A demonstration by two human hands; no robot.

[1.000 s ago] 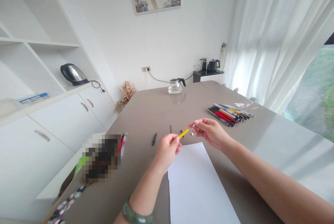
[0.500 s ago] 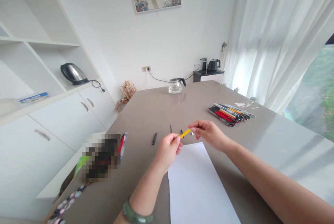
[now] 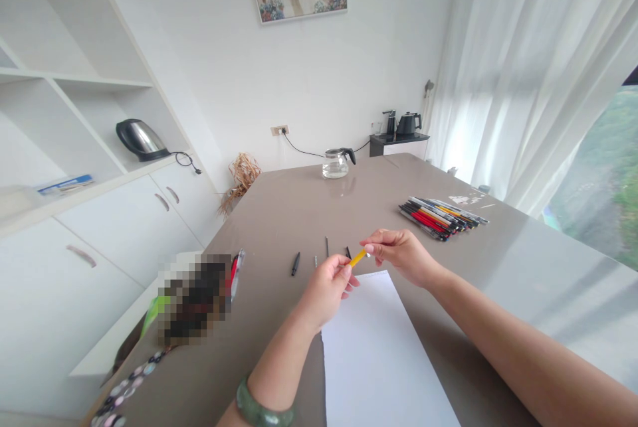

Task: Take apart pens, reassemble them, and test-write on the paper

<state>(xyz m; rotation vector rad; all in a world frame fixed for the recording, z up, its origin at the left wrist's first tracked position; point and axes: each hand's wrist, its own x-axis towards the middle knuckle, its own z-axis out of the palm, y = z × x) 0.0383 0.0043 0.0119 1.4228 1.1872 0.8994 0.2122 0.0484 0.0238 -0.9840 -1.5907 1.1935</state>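
Pinched between the thumb and fingers of my left hand (image 3: 326,287) is a slim yellow pen barrel (image 3: 357,257), tilted up to the right. The fingertips of my right hand (image 3: 399,251) are closed at its upper right end; whether a small part is between them is hidden. Below both hands lies a blank white paper pad (image 3: 379,354). Just beyond my left hand are loose pen parts: a short black barrel piece (image 3: 296,264), a small spring-like piece (image 3: 316,261), a thin dark refill (image 3: 327,246) and another black piece (image 3: 348,252).
Several pens (image 3: 441,218) lie in a pile at the right. A glass pot (image 3: 335,165) with clear liquid stands at the table's far end. On the left edge are a blurred-out item (image 3: 197,301), a red-and-clear pen packet (image 3: 235,274) and a bead string (image 3: 132,384).
My left hand has shifted slightly right and up, bringing the yellow barrel's end against my right fingertips. The spring-like piece now shows more fully beside my left hand.
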